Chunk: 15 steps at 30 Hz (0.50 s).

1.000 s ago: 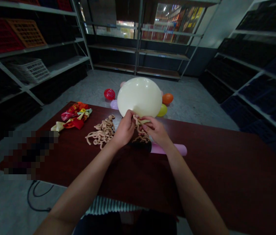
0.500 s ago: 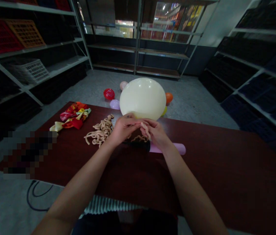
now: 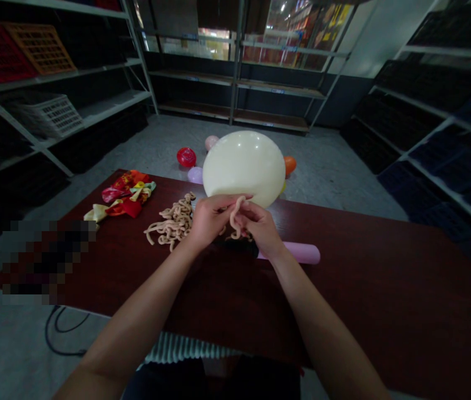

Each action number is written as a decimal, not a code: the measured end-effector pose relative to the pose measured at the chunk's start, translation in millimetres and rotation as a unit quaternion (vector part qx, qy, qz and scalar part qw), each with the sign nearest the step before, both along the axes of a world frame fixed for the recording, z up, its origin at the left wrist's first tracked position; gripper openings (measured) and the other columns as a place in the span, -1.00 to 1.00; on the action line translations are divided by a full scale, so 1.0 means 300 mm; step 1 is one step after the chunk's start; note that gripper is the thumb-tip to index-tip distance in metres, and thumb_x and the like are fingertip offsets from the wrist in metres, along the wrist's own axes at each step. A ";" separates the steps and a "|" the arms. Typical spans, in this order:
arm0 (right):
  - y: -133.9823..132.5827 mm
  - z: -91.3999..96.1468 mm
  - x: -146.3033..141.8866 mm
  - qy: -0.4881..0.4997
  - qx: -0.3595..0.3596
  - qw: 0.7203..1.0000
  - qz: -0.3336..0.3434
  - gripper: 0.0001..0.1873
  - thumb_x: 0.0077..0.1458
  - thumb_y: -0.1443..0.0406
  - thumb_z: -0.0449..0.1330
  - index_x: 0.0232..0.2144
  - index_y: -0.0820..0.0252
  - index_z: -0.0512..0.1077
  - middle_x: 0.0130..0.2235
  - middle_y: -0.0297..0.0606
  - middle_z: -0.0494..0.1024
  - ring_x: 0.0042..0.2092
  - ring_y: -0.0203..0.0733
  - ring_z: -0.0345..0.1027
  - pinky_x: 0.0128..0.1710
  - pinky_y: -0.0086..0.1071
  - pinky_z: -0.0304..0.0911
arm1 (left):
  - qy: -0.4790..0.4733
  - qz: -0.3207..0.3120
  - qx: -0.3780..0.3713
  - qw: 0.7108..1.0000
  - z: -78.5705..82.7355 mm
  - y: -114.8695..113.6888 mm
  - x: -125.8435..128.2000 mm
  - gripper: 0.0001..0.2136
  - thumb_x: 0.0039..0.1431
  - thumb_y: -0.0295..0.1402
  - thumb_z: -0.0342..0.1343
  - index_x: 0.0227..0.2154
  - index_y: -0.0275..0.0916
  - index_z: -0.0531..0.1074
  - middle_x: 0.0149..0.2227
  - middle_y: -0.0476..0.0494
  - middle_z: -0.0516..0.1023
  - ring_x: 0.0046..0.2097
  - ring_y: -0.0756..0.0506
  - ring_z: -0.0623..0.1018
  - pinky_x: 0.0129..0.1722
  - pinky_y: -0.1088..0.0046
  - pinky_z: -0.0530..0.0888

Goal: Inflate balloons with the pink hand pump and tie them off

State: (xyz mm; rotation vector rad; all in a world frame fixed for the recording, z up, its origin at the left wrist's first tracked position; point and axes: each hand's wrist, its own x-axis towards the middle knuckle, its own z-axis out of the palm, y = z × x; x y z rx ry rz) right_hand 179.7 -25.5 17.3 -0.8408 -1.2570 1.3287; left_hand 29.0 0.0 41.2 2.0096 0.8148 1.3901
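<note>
A large inflated cream balloon [image 3: 243,166] bulges just beyond my hands, its near end hidden behind my fingers. My left hand [image 3: 210,219] is closed, its fingers pinched together at the balloon's near end. My right hand [image 3: 263,228] is closed too, thumb and fingers gripping a tan curly strand [image 3: 235,219], which hangs in a wavy line between both hands. Under my right wrist lies a pink cylinder with a black end [image 3: 302,253], which looks like a hand balloon pump. A tangled pile of similar tan strands [image 3: 177,219] rests beside my left hand.
On the dark red-brown table [image 3: 368,289], colourful limp balloons [image 3: 127,194] lie at the far left, near a blurred-out patch. Small inflated balloons, one of them red [image 3: 186,157], lie on the floor behind. Shelves with crates [image 3: 51,114] line the sides.
My right hand has turned and shifted slightly down and left. The tan strand now hangs longer and more upright between my hands. The balloon stays nearly in place.
</note>
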 end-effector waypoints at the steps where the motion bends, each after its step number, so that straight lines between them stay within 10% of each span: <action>1: -0.002 0.002 -0.005 -0.001 0.002 1.000 -0.007 -0.67 0.02 0.02 0.38 -0.33 0.11 0.47 -0.56 -0.50 0.38 -0.59 -0.44 0.12 -0.58 -0.47 0.05 | -0.011 0.017 -0.011 1.000 0.000 -0.004 0.005 -0.74 0.34 -0.17 0.15 -0.15 -0.16 0.67 -0.21 -0.14 0.71 -0.20 -0.11 0.66 -0.22 0.42 0.55; 8: -0.007 -0.002 -0.027 0.012 -0.005 0.999 -0.031 -0.61 -0.02 -0.04 0.39 -0.34 0.11 0.49 -0.59 -0.50 0.36 -0.56 -0.40 0.14 -0.53 -0.43 0.07 | -0.087 0.171 -0.070 0.979 -0.015 -0.009 0.037 -0.71 0.13 -0.15 0.36 -0.27 -0.17 0.41 -0.57 0.14 0.30 -0.57 0.06 0.29 -0.58 0.52 0.22; 15: 0.004 -0.014 -0.017 0.070 -0.023 0.996 -0.046 -0.66 -0.05 0.03 0.44 -0.31 0.06 0.51 -0.59 -0.53 0.33 -0.56 -0.41 0.11 -0.54 -0.44 0.04 | -0.090 0.022 -0.105 0.990 -0.001 0.002 0.020 -0.48 0.37 0.06 -0.01 -0.58 -0.22 0.34 -0.59 0.00 0.35 -0.52 0.01 0.37 -0.51 0.45 0.37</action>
